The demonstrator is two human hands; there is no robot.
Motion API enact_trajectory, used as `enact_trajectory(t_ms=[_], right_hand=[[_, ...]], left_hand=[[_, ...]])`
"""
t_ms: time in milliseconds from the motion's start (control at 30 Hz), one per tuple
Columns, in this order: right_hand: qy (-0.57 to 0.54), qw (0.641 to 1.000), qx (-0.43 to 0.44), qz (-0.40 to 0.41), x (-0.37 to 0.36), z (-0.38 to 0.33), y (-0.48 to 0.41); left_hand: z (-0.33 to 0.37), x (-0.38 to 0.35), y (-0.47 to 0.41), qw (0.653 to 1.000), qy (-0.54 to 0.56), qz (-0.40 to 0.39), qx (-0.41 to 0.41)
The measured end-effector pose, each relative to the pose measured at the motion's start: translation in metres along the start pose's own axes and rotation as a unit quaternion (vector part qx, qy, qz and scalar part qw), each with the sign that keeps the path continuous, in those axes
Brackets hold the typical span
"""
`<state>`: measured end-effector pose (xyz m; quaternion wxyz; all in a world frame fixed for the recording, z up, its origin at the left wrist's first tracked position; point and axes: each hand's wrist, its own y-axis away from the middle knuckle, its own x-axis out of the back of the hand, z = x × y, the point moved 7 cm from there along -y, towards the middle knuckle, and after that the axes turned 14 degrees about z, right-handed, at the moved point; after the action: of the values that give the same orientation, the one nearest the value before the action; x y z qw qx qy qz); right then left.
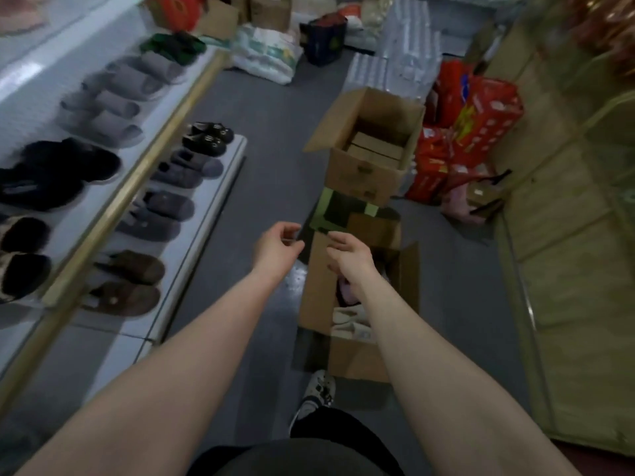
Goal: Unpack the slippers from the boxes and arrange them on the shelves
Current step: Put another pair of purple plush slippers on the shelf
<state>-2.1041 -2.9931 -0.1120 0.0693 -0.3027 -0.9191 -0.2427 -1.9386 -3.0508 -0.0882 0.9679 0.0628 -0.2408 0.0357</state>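
Cardboard forms the open box (318, 297) on the grey floor (268, 159), with pale slippers (348, 321) and something pink lying inside. Both bare arms reach forward over it. The left hand (278, 249) hangs just beside the box's left flap, fingers loosely curled and holding nothing. The right hand (348, 257) hovers above the box's far end, fingers likewise slack and empty; it may brush the flap, but blur hides that. A second open box (364, 173) stands beyond. On the left, grey slippers (165, 206) and brown slippers (129, 281) sit paired on the lower shelf (209, 201).
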Motion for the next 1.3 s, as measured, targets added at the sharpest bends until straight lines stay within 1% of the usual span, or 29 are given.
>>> enact_trajectory(t_ms=[100,267,533,767,1000,1200,1300], right_hand=[[-0.006,1.000,-0.025,0.010,0.041,0.012,-0.038],[-0.041,0.995,-0.084,0.044,0.097,0.035,-0.085],[-0.051,0.980,-0.162,0.099,0.147,0.108,-0.127],[-0.071,0.955,-0.251,0.144,0.155,0.174,-0.158],[-0.090,0.929,-0.306,0.185,0.138,0.238,-0.207],[-0.079,0.927,-0.328,0.161,0.109,0.313,-0.257],[-0.048,0.928,-0.338,0.148,0.100,0.359,-0.286]], left_hand=[[0.022,-0.054,-0.007,1.000,-0.001,-0.027,-0.006],[0.039,-0.126,-0.013,0.996,-0.032,-0.078,-0.016],[0.025,-0.221,-0.024,0.983,-0.070,-0.173,0.001],[-0.028,-0.287,-0.048,0.959,-0.099,-0.258,0.054],[-0.108,-0.343,-0.072,0.935,-0.146,-0.302,0.114],[-0.183,-0.396,-0.084,0.920,-0.172,-0.324,0.139],[-0.216,-0.428,-0.084,0.911,-0.172,-0.340,0.155]])
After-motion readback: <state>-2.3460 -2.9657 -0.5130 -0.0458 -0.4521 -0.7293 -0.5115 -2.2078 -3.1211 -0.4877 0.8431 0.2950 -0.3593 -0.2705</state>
